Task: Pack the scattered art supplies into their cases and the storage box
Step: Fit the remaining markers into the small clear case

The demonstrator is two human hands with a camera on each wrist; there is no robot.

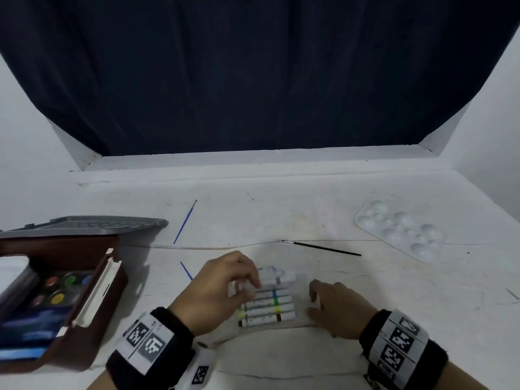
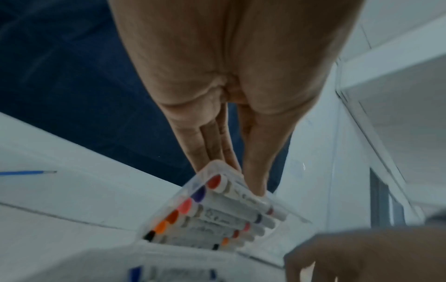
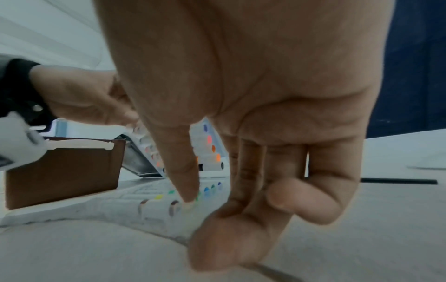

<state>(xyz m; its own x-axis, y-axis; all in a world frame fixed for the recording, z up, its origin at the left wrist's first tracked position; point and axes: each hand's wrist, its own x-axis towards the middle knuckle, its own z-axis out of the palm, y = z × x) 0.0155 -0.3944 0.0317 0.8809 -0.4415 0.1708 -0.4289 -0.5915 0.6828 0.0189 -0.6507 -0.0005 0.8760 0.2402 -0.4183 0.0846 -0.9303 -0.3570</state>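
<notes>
The marker case (image 1: 267,302) lies open on the table (image 1: 281,209) just in front of the person, with both rows of markers (image 1: 267,311) seated: one row flat on the near half, the other in the raised half, which the left hand (image 1: 222,288) pinches by its far edge and holds tilted up; its fingers (image 2: 212,145) run nearly straight down to that rim, with the thumb on the inner side. The right hand (image 1: 337,308) steadies the near half at its right end, thumb tip pressing down, fingers loosely curled; whether they hold anything I cannot tell. The markers look packed, so closing the case seems the step in hand. The box (image 1: 56,299) at the left already holds a paint set (image 1: 59,291), its grey lid (image 1: 92,225) open behind. Left to gather: the blue brush (image 1: 185,222), the black brush (image 1: 320,248), another blue piece (image 1: 186,271) by the left hand, and the palette (image 1: 401,230) far right.
</notes>
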